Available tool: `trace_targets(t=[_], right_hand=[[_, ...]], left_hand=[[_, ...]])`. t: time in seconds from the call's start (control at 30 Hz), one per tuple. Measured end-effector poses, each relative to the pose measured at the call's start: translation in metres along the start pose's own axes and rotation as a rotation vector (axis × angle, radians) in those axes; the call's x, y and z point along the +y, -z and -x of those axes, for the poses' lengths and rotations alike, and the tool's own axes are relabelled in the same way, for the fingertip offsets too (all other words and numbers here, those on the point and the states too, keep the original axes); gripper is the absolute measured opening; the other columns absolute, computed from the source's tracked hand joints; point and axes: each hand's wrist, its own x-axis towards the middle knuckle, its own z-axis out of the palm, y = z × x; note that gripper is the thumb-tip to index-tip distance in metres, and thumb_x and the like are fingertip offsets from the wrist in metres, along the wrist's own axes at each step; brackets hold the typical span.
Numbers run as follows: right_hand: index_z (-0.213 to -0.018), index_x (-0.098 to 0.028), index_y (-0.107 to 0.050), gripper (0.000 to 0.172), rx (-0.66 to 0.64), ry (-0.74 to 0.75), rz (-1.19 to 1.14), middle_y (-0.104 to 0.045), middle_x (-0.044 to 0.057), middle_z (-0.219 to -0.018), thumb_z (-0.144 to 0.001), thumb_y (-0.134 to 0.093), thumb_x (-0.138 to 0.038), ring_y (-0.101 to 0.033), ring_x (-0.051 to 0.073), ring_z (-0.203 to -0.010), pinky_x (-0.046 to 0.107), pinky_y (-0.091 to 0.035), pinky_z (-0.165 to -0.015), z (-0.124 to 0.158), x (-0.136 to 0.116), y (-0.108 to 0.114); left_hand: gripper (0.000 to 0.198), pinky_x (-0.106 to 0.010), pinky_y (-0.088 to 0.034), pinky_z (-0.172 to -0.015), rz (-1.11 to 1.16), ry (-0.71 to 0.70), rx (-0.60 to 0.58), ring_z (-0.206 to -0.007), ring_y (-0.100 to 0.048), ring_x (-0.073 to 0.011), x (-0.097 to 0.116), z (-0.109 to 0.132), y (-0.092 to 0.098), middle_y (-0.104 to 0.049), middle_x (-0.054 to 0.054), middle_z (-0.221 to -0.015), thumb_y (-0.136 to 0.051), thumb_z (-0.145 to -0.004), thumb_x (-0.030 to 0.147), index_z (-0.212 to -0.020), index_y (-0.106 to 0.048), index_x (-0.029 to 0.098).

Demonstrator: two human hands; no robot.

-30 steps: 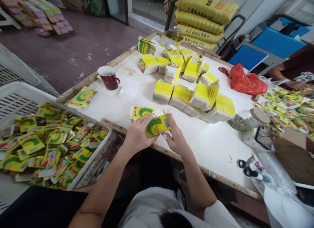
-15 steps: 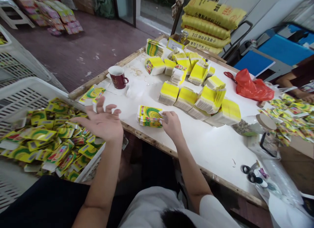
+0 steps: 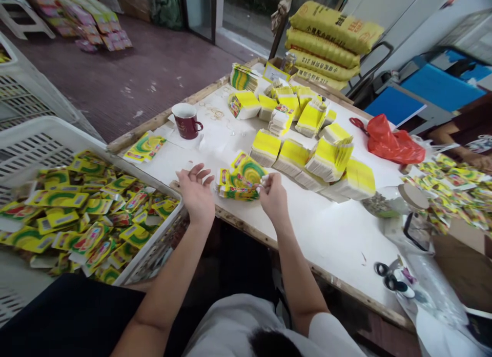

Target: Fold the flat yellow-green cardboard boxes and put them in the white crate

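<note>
My right hand [image 3: 274, 195] pinches the right end of a yellow-and-green printed carton [image 3: 248, 172], a flat one lifted at a tilt off a small pile. Under it, the pile of flat cartons [image 3: 230, 193] lies near the table's front edge. My left hand [image 3: 198, 193] is palm up with fingers spread, just left of the pile, and holds nothing. Below and left of that hand, a white plastic crate [image 3: 148, 252] holds many loose yellow cartons [image 3: 96, 208]. Another few flat cartons [image 3: 145, 146] rest at the table's left corner.
A maroon mug [image 3: 186, 122] stands near the left edge. Bundled carton stacks [image 3: 294, 154] fill the table's middle and back. To the right are a red plastic bag [image 3: 394, 141], a glass jar [image 3: 382, 199] and scissors [image 3: 388, 275]. Another person's arm [image 3: 448, 139] is at far right.
My left hand has moved right, from over the crate toward the pile. My right hand has raised a flat carton from the pile and tilted it.
</note>
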Motion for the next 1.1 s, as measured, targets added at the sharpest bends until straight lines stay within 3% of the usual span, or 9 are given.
trace_targets(t=[0.07, 0.17, 0.3, 0.43, 0.6, 0.7, 0.8, 0.97, 1.1], right_hand=[[-0.093, -0.024, -0.043, 0.017, 0.048, 0.047, -0.141, -0.055, -0.003, -0.078, -0.082, -0.055, -0.021, -0.058, 0.016, -0.066, 0.028, -0.045, -0.062, 0.010, -0.008, 0.007], [-0.090, -0.024, -0.047, 0.015, -0.043, 0.181, -0.217, -0.055, -0.004, -0.074, -0.080, -0.058, -0.018, -0.054, 0.014, -0.061, 0.026, -0.044, -0.060, 0.028, -0.023, 0.011], [-0.087, -0.023, -0.050, 0.013, -0.169, 0.294, -0.310, -0.058, -0.002, -0.075, -0.081, -0.057, -0.014, -0.057, 0.015, -0.067, 0.028, -0.046, -0.065, 0.051, -0.034, 0.005], [-0.090, -0.023, -0.050, 0.020, -0.182, 0.223, -0.446, -0.055, -0.002, -0.077, -0.080, -0.068, -0.024, -0.052, 0.015, -0.068, 0.028, -0.045, -0.065, 0.066, -0.038, -0.001], [-0.096, -0.023, -0.053, 0.033, -0.318, 0.178, -0.620, -0.055, -0.002, -0.084, -0.077, -0.077, -0.035, -0.050, 0.014, -0.073, 0.028, -0.045, -0.070, 0.070, -0.039, -0.011], [-0.099, -0.024, -0.055, 0.035, -0.317, 0.143, -0.611, -0.055, -0.003, -0.082, -0.077, -0.078, -0.037, -0.049, 0.013, -0.069, 0.027, -0.044, -0.067, 0.064, -0.033, -0.011], [-0.096, -0.024, -0.056, 0.031, -0.163, 0.097, -0.610, -0.056, -0.003, -0.079, -0.078, -0.077, -0.040, -0.052, 0.014, -0.070, 0.027, -0.046, -0.067, 0.052, -0.023, 0.001], [-0.087, -0.024, -0.058, 0.029, -0.097, -0.024, -0.714, -0.060, -0.003, -0.076, -0.081, -0.073, -0.048, -0.056, 0.013, -0.067, 0.026, -0.049, -0.062, 0.039, -0.011, 0.023], [-0.084, -0.023, -0.060, 0.028, -0.092, -0.030, -0.698, -0.062, -0.003, -0.074, -0.081, -0.074, -0.048, -0.057, 0.013, -0.066, 0.027, -0.051, -0.060, 0.040, -0.008, 0.025]], left_hand=[[0.051, -0.027, -0.052, -0.077, -0.007, -0.007, -0.068, -0.093, -0.065, -0.0169, -0.006, 0.012, -0.004, -0.068, -0.007, -0.108, -0.058, -0.079, 0.073, -0.096, -0.059, 0.025], [0.062, -0.034, -0.053, -0.087, 0.002, 0.047, -0.277, -0.113, -0.062, -0.0252, -0.011, 0.036, -0.009, -0.066, -0.009, -0.120, -0.061, -0.072, 0.078, -0.103, -0.062, 0.025], [0.065, -0.043, -0.056, -0.084, -0.019, 0.181, -0.456, -0.108, -0.064, -0.0331, -0.005, 0.059, -0.013, -0.070, -0.011, -0.102, -0.057, -0.073, 0.079, -0.098, -0.068, 0.020], [0.059, -0.039, -0.057, -0.078, 0.058, 0.241, -0.454, -0.080, -0.064, -0.0237, 0.010, 0.062, -0.017, -0.060, -0.007, -0.077, -0.052, -0.079, 0.075, -0.081, -0.065, 0.018], [0.052, -0.030, -0.055, -0.068, 0.092, 0.165, -0.295, -0.057, -0.044, -0.0117, 0.012, 0.058, -0.021, -0.044, 0.003, -0.066, -0.065, -0.072, 0.072, -0.073, -0.057, 0.021], [0.057, -0.030, -0.054, -0.066, 0.005, 0.164, -0.307, -0.061, -0.051, -0.0140, 0.005, 0.056, -0.018, -0.050, 0.001, -0.069, -0.063, -0.070, 0.079, -0.078, -0.059, 0.022], [0.067, -0.032, -0.054, -0.072, -0.076, 0.159, -0.453, -0.080, -0.063, -0.0205, 0.000, 0.055, -0.015, -0.063, -0.003, -0.081, -0.061, -0.065, 0.084, -0.090, -0.064, 0.022], [0.028, -0.025, -0.052, -0.076, -0.259, 0.111, -0.521, -0.080, -0.065, -0.0151, -0.004, 0.051, -0.008, -0.071, -0.002, -0.087, -0.075, -0.082, 0.041, -0.101, -0.072, 0.021], [0.022, -0.025, -0.052, -0.069, -0.319, 0.081, -0.431, -0.073, -0.066, -0.0156, -0.008, 0.049, -0.002, -0.073, -0.001, -0.079, -0.078, -0.079, 0.036, -0.095, -0.077, 0.020]])
